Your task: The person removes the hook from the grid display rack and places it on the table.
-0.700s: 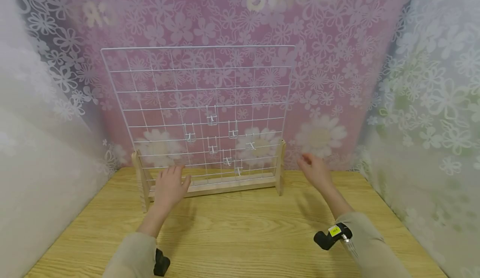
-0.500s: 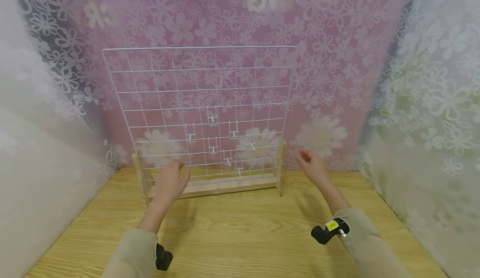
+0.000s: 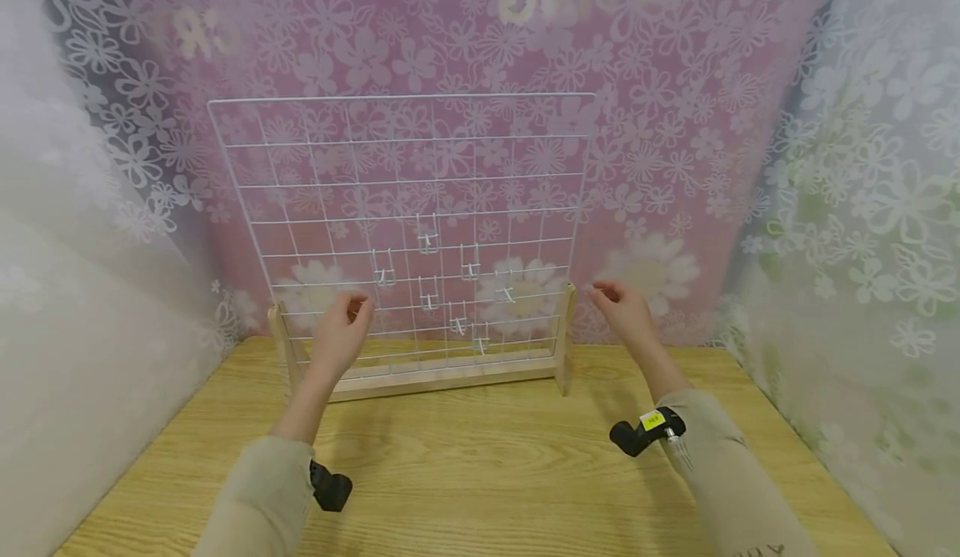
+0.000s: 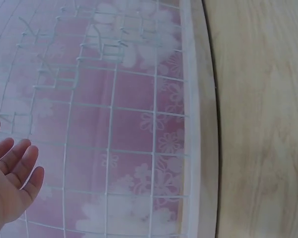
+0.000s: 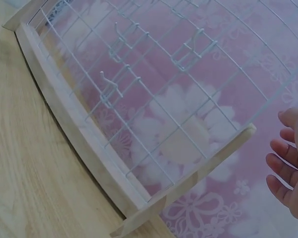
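Observation:
A white wire grid panel (image 3: pixel 397 97) stands upright in a wooden base (image 3: pixel 450 370), with several white wire hooks (image 3: pixel 428 243) hanging on its lower middle. My left hand (image 3: pixel 341 336) is in front of the grid's lower left part, its fingers loosely bent and holding nothing. In the left wrist view the relaxed fingers (image 4: pixel 24 166) show beside the wires. Just beyond the right wooden post (image 3: pixel 564 340), my right hand (image 3: pixel 628 317) hovers with nothing in it. Its loosely curved fingers (image 5: pixel 280 166) appear past the post's tip in the right wrist view.
The stand rests toward the back of a wood-grain table (image 3: pixel 465 474). Behind it hangs a pink flowered backdrop (image 3: pixel 645 165). Pale flowered sheets (image 3: pixel 862 290) close in both sides. A black camera mount (image 3: pixel 330 486) sits on each sleeved forearm.
Both hands have risen a little, the left one more clearly, its fingers drawing closer to the thumb. The grid and its hooks stay in place on the table.

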The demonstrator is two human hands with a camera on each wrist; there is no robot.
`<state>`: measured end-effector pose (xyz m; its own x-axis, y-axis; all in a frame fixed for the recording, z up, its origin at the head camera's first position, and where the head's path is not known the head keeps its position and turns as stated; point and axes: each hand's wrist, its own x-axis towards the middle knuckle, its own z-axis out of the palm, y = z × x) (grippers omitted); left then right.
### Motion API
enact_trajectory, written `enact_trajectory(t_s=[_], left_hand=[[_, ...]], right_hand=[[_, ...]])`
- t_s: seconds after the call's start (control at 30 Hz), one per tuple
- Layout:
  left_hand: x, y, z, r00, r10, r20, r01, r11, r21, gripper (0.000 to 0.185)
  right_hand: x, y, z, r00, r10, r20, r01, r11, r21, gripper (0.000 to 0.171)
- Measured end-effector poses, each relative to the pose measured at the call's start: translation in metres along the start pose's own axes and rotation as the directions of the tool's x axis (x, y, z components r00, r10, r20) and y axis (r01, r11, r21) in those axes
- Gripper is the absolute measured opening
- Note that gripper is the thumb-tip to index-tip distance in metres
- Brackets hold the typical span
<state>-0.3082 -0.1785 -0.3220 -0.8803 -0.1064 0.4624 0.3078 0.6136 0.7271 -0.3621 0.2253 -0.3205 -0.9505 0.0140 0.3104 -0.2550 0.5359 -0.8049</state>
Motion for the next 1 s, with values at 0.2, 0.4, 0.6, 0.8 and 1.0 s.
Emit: enact_trajectory(t_s=[0.2, 0.4, 0.6, 0.8, 1.0], left_hand=[[0.008, 0.009, -0.009, 1.000, -0.005, -0.020, 0.005, 0.999, -0.036, 0.037], [0.017, 0.018, -0.014, 1.000, -0.018, -0.017, 0.017, 0.999, -0.052, 0.038], [0.027, 0.028, -0.014, 0.999, -0.030, 0.022, 0.032, 0.994, -0.103, 0.037], [0.034, 0.033, -0.014, 0.996, -0.070, 0.055, 0.076, 0.989, -0.127, 0.033], [0.037, 0.034, -0.014, 0.994, -0.087, 0.067, 0.096, 0.985, -0.145, 0.034]], right_hand=[[0.014, -0.012, 0.006, 0.999, -0.028, -0.020, 0.028, 0.999, -0.018, 0.044], [0.024, -0.018, 0.013, 0.998, -0.049, -0.026, 0.049, 0.999, -0.001, 0.040], [0.030, -0.016, 0.020, 0.999, -0.038, -0.020, 0.038, 0.999, -0.014, 0.039], [0.033, -0.013, 0.026, 0.999, -0.040, 0.003, 0.040, 0.999, -0.023, 0.039], [0.034, -0.013, 0.030, 1.000, -0.030, 0.007, 0.030, 0.998, -0.054, 0.036]])
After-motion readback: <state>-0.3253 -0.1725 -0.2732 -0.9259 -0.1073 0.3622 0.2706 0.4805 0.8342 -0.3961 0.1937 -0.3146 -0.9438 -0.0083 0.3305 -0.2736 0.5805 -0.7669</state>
